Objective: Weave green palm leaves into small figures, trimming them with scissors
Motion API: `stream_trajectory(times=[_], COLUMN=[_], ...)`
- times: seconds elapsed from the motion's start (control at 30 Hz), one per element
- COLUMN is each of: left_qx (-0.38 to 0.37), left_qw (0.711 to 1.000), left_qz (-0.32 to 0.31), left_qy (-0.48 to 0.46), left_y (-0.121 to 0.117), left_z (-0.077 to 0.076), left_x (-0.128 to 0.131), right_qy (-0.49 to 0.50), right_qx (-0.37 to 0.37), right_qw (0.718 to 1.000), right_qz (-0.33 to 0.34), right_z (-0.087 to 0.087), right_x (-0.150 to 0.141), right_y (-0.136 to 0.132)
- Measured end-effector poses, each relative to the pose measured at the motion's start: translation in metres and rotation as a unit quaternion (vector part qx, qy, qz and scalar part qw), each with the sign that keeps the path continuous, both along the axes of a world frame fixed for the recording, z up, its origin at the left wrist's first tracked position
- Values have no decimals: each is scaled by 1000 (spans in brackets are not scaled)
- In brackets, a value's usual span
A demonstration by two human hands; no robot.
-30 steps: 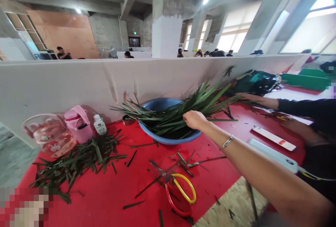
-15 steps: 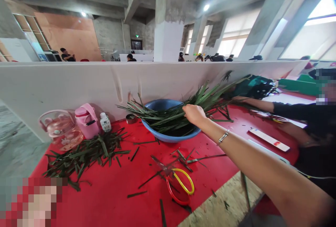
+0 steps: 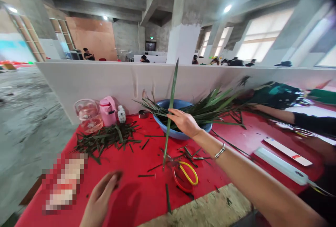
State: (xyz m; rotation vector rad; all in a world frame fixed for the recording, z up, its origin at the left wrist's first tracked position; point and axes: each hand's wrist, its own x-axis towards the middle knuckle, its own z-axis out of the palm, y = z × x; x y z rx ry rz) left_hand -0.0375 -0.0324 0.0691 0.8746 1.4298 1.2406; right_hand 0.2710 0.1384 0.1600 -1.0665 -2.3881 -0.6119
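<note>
My right hand point(image 3: 183, 122) is closed on a long green leaf strip point(image 3: 172, 92) and holds it nearly upright in front of the blue basin point(image 3: 173, 136). A pile of long green leaves point(image 3: 207, 111) lies in and over the basin, spilling right. My left hand point(image 3: 101, 195) is low over the red table, fingers stretched forward and slightly apart; nothing plainly shows in it, though its dark fingertips are blurred. Scissors point(image 3: 187, 176) with one red and one yellow handle lie below the strip, among leaf scraps point(image 3: 190, 155).
Cut leaf pieces point(image 3: 112, 136) are heaped at the left, before a pink jug point(image 3: 89, 115), a pink cup point(image 3: 107, 109) and a white bottle point(image 3: 121, 114). A white partition point(image 3: 105, 80) stands behind. At right are a phone point(image 3: 287, 151), a power strip point(image 3: 280, 165) and a co-worker's arm point(image 3: 278, 113).
My right hand has drawn one leaf strip out of the pile and raised it upright, moving left and nearer. My left hand has come into view. The view has turned left.
</note>
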Motion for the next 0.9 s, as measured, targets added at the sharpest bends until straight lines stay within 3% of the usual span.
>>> stream_trajectory(times=[0.07,0.17,0.2,0.3,0.37,0.43,0.5,0.6,0.73,0.8,0.9], left_qx=[5,-77,-96,-78,-43,-12,16,35,-10,-7,36], left_qw=[991,929,916,940,965,978,983,980,959,945,937], left_qz=[-101,-257,-273,-197,-107,-62,-60,-49,-22,-38,-91], left_qy=[-91,-255,-276,-266,-234,-197,-173,-190,-284,-324,-335], left_y=[30,57,61,63,62,62,62,63,64,64,62], left_z=[2,-4,-9,-30,-44,-54,-60,-61,-60,-61,-64], left_x=[17,39,44,49,47,46,46,46,44,44,47], right_qy=[54,148,187,360,508,579,577,544,501,487,512], right_qx=[1,-23,-35,-77,-129,-225,-306,-377,-521,-524,-467], right_qw=[996,980,972,924,850,784,757,749,689,693,714], right_qz=[66,128,137,106,50,21,17,31,66,86,95], right_z=[-24,-63,-75,-109,-128,-142,-150,-152,-147,-145,-142], right_x=[-33,-74,-85,-109,-119,-127,-130,-129,-127,-128,-131], right_y=[-10,-26,-32,-50,-62,-72,-79,-82,-81,-83,-85])
